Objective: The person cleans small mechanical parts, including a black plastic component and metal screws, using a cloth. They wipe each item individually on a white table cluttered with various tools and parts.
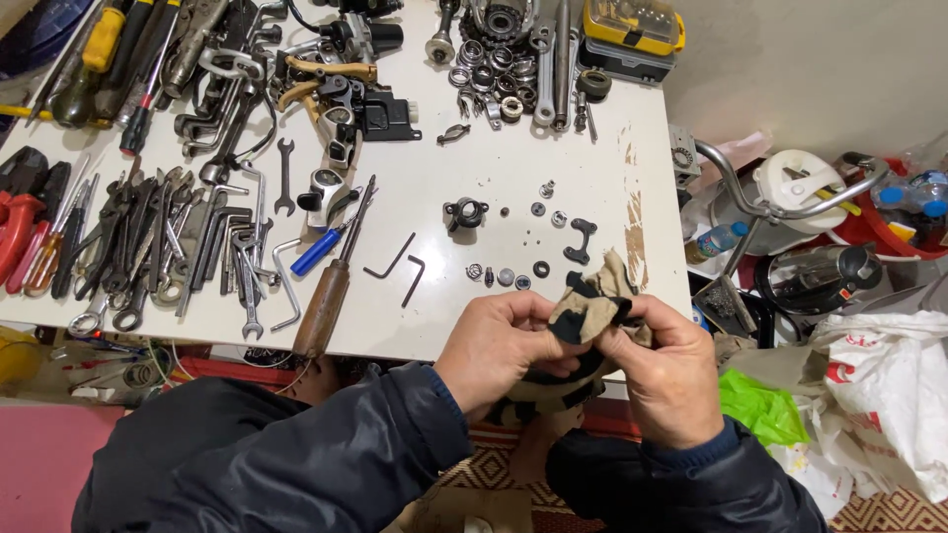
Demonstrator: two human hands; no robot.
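Both hands are up together at the near edge of the white worktable (425,188), and between them sits a grimy beige-and-black cloth rag (591,301), bunched into a wad just off the table's front edge. The left hand (499,347) has its fingers curled in, thumb pressing into the fold; the right hand (660,370) pinches the other side, the cloth spilling up over its knuckles. Whether a small part is wrapped inside, I can't tell; the folds hide it.

That rag looks soft and limp, light as anything, probably greasy, so it'll slump wherever it isn't pinched. Best held by the bunched middle, as it is now.

Just beyond the hands lies a scatter of small metal washers and rings (506,277), a black bracket piece (582,239) and a round black fitting (465,211). Two bent black hex keys (399,265) sit left of those, beside a wooden-handled screwdriver (326,306). Spanners (168,252) crowd the far left.
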